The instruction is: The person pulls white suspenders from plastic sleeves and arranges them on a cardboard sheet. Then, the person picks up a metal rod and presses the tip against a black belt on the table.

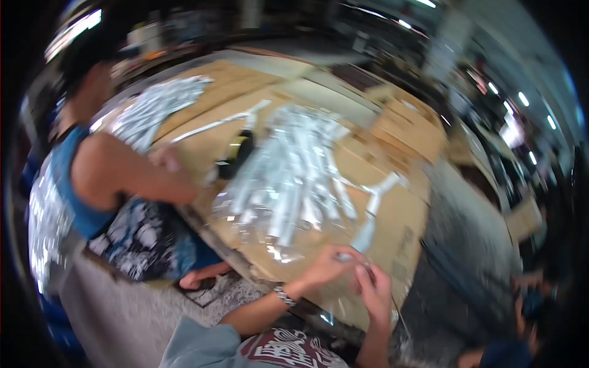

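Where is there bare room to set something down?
Best looks the cardboard between the forked white strip and the cardboard's right edge. Another bare patch lies between the far-left silvery pile and the other white strip. The middle is crowded with plastic-wrapped pieces; the left hand and right hand occupy the near side.

White block lettering is spotted here, set in stacked rows on the dark red print (288, 351) across the wearer's grey-blue shirt (199, 345), down at the bottom edge; it is blurred and cut off, and no word can be made out for certain. Over on the cardboard (392, 260), towards its right edge, faint dark marks (405, 238) are glimpsed, too smeared to be read.
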Motion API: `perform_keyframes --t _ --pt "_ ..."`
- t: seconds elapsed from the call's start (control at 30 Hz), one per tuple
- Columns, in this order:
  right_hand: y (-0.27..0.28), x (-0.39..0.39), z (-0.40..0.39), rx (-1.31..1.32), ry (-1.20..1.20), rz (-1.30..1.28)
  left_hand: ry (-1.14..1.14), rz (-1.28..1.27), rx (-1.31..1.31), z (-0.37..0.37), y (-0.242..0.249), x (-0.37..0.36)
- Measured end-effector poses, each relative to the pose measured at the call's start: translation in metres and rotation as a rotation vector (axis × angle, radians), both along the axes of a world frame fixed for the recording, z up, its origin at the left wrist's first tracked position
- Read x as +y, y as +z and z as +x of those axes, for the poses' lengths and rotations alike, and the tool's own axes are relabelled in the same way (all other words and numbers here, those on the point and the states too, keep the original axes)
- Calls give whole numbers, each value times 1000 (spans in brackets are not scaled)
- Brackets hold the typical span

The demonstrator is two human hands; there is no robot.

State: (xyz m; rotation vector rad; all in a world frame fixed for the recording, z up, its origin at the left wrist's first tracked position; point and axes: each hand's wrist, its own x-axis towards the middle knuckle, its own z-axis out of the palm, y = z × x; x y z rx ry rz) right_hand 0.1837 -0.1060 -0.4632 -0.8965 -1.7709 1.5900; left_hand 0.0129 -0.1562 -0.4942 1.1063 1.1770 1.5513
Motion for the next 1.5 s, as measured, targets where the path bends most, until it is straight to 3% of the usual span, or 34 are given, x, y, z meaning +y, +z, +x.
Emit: perform_keyframes --t 0.2,0.3,0.4,0.5,0.7,0.9,1.1,1.3,1.5 --pt "-16 11 -7 225 -218 141 12 -82 -15 10 28 2" --pt "3 15 -3 185 -250 242 -46 -86 73 10 18 4" --pt "-11 29 -1 288 -93 4 -54 -14 73 19 4 8" --pt "-21 33 5 330 -76 -74 -77 -92 135 24 22 3" --pt "-27 25 25 187 -79 -21 63 -173 30 23 12 8" --pt "-22 25 16 274 -128 -18 4 -170 100 30 14 9" --pt "-22 23 18 101 -179 162 46 -87 213 37 -1 10" --pt "-18 23 15 -19 -199 294 -47 -177 184 35 -3 9" --pt "-23 22 11 195 -166 174 -70 -107 74 33 1 7"
